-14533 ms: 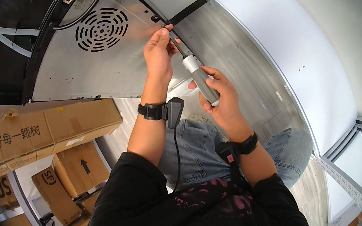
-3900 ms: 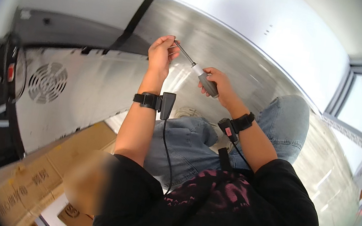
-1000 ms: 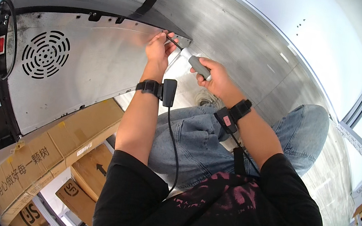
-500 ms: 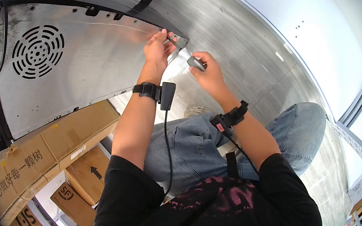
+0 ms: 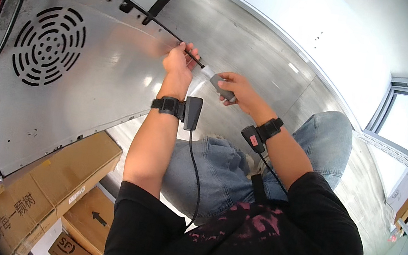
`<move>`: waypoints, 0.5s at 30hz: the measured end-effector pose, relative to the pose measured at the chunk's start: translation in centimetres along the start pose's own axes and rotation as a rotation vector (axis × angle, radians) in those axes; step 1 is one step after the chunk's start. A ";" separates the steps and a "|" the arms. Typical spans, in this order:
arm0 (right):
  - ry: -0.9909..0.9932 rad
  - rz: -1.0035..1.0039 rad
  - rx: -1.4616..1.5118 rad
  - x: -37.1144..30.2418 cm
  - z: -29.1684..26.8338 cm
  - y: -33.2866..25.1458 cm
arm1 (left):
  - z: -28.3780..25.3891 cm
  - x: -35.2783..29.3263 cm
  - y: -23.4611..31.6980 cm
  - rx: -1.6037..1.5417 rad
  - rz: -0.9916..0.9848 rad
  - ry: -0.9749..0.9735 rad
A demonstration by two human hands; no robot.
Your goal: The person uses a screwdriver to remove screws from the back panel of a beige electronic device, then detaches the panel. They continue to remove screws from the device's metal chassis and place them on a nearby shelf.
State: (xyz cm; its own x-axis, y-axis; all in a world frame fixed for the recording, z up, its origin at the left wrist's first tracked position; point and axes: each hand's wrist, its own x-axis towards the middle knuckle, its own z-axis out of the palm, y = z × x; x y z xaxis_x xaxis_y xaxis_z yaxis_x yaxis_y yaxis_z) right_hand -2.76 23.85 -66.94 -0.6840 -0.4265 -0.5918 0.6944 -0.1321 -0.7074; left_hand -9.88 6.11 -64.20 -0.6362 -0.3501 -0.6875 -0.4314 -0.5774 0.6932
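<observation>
A grey-and-white screwdriver (image 5: 223, 87), with a thick handle, is gripped in my right hand (image 5: 241, 92). Its long dark shaft (image 5: 198, 62) points up and left toward the edge of a silver metal panel (image 5: 112, 71). My left hand (image 5: 180, 67) is at the panel's right end, thumb and fingers around the shaft. Where the tip meets the panel is hidden by that hand. Round slotted vents (image 5: 49, 46) pierce the panel's left part, and small holes run along its upper edge.
Brown cardboard boxes (image 5: 55, 184) are stacked below the panel at lower left. A black cable (image 5: 199, 190) hangs from my left wrist device (image 5: 192, 113). Grey wood-look floor (image 5: 259, 41) runs to a white wall (image 5: 345, 32) at upper right. My jeans-clad knee (image 5: 326, 140) is at right.
The view has shifted, so the panel and boxes sit differently in the picture. My right hand and the screwdriver handle are slightly lower and further right. Both hands keep their hold.
</observation>
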 end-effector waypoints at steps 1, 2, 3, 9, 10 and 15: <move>0.021 -0.001 -0.021 -0.1 0.2 0.0 | -0.1 0.1 0.0 -0.010 -0.007 -0.002; 0.042 -0.002 -0.042 -0.2 0.2 -0.2 | 0.0 0.2 -0.3 -0.020 -0.013 -0.003; 0.063 -0.003 -0.064 -0.3 0.3 -0.3 | 0.1 0.2 -0.4 -0.031 -0.020 -0.003; 0.022 0.075 -0.014 0.3 0.3 -0.8 | 0.0 0.1 -1.0 0.015 0.009 0.043; -0.065 0.073 0.057 0.5 -0.2 -0.6 | -0.1 0.0 -0.9 0.036 0.025 0.044; -0.136 0.024 0.117 1.2 -0.5 -0.7 | -0.6 0.1 -0.7 0.076 0.052 0.028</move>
State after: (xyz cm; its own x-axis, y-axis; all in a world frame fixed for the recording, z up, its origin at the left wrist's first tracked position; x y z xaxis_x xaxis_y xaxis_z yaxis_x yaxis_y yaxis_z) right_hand -4.17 23.93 -67.31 -0.6361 -0.5465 -0.5448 0.7367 -0.2201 -0.6394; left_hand -9.27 6.05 -64.93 -0.6412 -0.3992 -0.6554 -0.4464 -0.5006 0.7417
